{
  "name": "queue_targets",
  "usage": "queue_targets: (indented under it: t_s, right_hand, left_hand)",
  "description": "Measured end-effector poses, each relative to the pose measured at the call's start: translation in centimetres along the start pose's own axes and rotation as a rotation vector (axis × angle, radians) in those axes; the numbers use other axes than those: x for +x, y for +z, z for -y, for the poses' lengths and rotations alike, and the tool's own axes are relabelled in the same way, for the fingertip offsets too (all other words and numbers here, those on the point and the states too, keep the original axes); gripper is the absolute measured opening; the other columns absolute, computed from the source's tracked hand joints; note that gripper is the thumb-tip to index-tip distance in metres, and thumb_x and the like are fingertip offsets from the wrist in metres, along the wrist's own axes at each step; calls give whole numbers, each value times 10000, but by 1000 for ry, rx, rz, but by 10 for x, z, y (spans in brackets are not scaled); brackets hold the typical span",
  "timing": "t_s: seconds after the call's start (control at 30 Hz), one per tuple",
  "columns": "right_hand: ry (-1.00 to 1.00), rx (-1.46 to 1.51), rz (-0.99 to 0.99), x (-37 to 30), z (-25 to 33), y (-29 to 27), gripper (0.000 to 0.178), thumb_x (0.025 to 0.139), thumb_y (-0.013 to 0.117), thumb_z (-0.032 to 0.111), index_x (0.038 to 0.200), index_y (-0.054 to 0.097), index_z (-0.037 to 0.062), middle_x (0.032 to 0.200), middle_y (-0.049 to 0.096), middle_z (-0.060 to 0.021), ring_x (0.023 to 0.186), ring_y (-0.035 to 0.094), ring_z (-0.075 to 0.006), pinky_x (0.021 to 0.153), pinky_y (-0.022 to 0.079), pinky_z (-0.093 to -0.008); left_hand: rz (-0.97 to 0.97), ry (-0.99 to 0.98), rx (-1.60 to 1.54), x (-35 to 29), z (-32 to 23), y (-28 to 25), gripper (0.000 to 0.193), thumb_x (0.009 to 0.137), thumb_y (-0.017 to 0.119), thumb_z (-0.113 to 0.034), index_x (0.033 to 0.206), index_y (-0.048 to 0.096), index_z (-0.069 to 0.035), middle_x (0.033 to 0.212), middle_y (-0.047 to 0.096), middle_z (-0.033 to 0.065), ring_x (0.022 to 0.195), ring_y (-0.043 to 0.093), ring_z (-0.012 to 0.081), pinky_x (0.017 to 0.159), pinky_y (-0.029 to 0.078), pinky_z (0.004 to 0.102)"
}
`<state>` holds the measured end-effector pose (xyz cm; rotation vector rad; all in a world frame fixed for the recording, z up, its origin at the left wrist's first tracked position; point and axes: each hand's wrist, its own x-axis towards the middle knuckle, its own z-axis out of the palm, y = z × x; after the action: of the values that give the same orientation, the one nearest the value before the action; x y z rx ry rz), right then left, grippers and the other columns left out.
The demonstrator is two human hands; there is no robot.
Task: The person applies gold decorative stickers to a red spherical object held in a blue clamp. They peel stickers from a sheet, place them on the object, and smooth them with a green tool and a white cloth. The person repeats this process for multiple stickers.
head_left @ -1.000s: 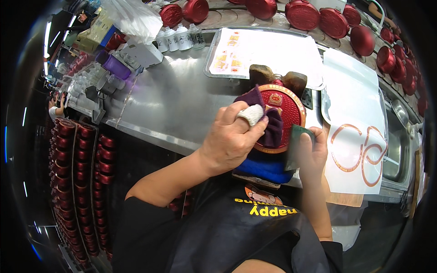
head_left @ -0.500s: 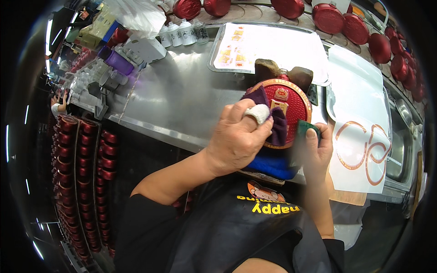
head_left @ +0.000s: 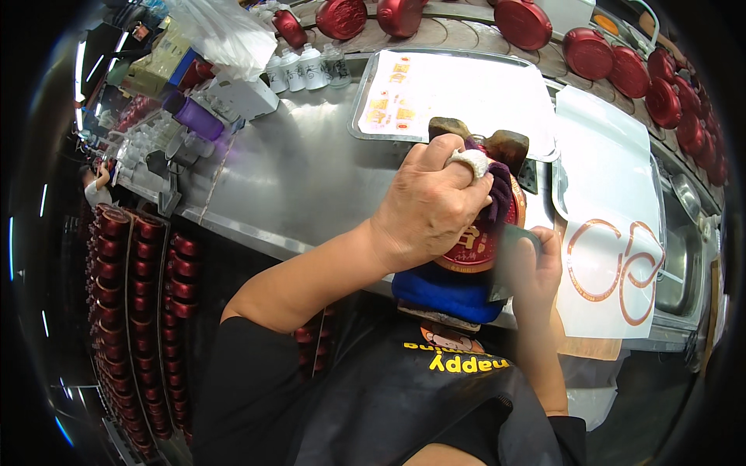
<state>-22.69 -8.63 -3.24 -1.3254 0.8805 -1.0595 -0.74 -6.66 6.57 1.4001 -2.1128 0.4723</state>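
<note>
A round red flask (head_left: 470, 247) with a gold-patterned rim and gold markings sits in front of me on a blue cushion (head_left: 447, 293). Its neck end lies toward two worn brown supports (head_left: 507, 149). My left hand (head_left: 427, 206), a white wrap (head_left: 470, 161) round one finger, pinches a dark purple cloth (head_left: 501, 190) against the upper part of the flask. Hand and cloth hide much of that face. Beside the flask's right edge, my right hand (head_left: 542, 268) grips a thin dark green scraper (head_left: 514, 256), partly smeared by motion.
Behind the flask lies a metal tray (head_left: 361, 116) with a white decal sheet (head_left: 466, 89). Another sheet (head_left: 598, 303) with orange ring strips lies right. Several red flasks (head_left: 587, 54) line the back. White bottles (head_left: 311, 66) and a purple bottle (head_left: 194, 116) stand left.
My left hand and the cloth have moved up the flask toward its neck, uncovering gold markings lower down. My right hand has shifted slightly down, scraper still held. The view has tilted a little.
</note>
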Motion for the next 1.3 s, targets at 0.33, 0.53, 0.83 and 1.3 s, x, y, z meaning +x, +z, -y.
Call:
queue_targets:
  t_s: [0.33,0.53,0.83,1.3]
  right_hand:
    - [13,42,8,-1,2,1,240,1048,640,247,1114,551,34,916,558,10,823,499,-63,743,434,-211]
    - [8,24,1,-1,2,0,237,1050,636,247,1107,548,35,913,556,11,821,497,-62,743,436,-211]
    - [-105,-51,4,4,1,2,167,1060,595,197,1131,515,68,873,620,18,672,544,-19,547,435,-171]
    - [-14,128,-5,1,2,2,184,1056,627,207,1079,567,35,935,587,14,842,523,-47,745,454,-194]
  left_hand:
    - [45,-15,21,-15,-15,-11,297,855,717,-192,1099,757,-27,1065,708,69,1180,538,292,904,439,400]
    - [24,-16,16,-3,0,-4,307,870,704,-195,1121,748,-24,1073,707,71,1177,532,288,901,440,396]
    - [80,-9,25,-47,-36,-21,359,804,775,-156,1159,762,-100,1197,713,59,1190,555,270,926,429,386]
    - [133,-14,25,-61,-61,-25,391,777,786,-187,1153,763,-84,1197,729,46,1196,544,267,930,420,380]
